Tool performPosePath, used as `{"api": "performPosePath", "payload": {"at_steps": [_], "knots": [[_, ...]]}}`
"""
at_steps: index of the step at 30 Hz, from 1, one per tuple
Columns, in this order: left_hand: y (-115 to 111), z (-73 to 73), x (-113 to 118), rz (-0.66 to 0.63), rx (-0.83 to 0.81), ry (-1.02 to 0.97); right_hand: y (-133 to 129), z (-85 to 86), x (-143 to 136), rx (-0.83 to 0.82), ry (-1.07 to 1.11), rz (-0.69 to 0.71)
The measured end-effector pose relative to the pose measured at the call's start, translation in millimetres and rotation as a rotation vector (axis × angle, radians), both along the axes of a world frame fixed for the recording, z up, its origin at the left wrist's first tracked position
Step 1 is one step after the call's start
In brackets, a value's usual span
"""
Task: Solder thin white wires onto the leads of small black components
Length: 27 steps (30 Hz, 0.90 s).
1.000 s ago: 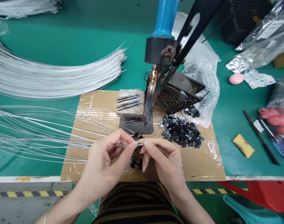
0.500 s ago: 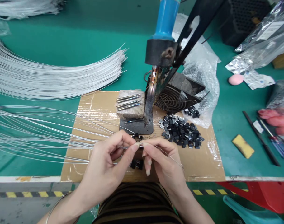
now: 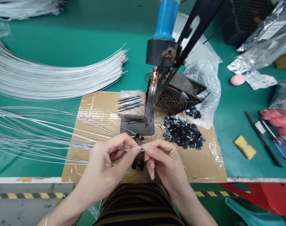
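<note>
My left hand [image 3: 110,160] pinches a thin wire between thumb and forefinger, low in the middle of the view. Close against it, my right hand [image 3: 167,160] pinches the same thin wire, whose end runs back over the palm. Loose pale wires [image 3: 51,138] stretch from the left edge to my left hand. Small black clips [image 3: 137,165] lie just below and between the hands. Above them a soldering iron [image 3: 151,97] on a black arm points down at a dark pad [image 3: 135,128]. What exactly sits between my fingertips is too small to tell.
A brown block [image 3: 131,113] holds several metal rods. Small black parts [image 3: 184,133] are heaped on the cardboard [image 3: 204,166], near a black fan [image 3: 174,99]. A thick wire bundle [image 3: 63,78] lies back left. At right are a yellow sponge [image 3: 245,147] and a black stick [image 3: 262,139].
Both hands stay at nearly the same spot, pinched together. The wire end at my right hand lies lower, and that hand's lower fingers have shifted slightly.
</note>
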<state>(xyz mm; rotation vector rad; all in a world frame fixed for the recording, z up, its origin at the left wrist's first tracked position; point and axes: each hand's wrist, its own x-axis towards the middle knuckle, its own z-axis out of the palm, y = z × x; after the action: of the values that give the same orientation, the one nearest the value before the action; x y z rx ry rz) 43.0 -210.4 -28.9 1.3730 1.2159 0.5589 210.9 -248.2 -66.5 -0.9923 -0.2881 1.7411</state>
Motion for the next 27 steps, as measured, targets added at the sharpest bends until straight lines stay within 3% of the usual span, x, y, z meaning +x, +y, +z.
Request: {"api": "performPosePath", "payload": {"at_steps": [9,14,27], "knots": [[-1.6,3.4,3.3,0.086,-0.102,-0.052,-9.9,-2.9,4.5,0.173,-0.189,0.026],[-2.9,8.0,6.8,0.127,-0.152,-0.080,-12.4,-3.6,1.8,0.224,-0.301,-0.043],[-6.1,-5.8,2.7,0.094,0.046,0.012,-7.2,-4.7,-0.9,0.129,-0.135,-0.013]]}}
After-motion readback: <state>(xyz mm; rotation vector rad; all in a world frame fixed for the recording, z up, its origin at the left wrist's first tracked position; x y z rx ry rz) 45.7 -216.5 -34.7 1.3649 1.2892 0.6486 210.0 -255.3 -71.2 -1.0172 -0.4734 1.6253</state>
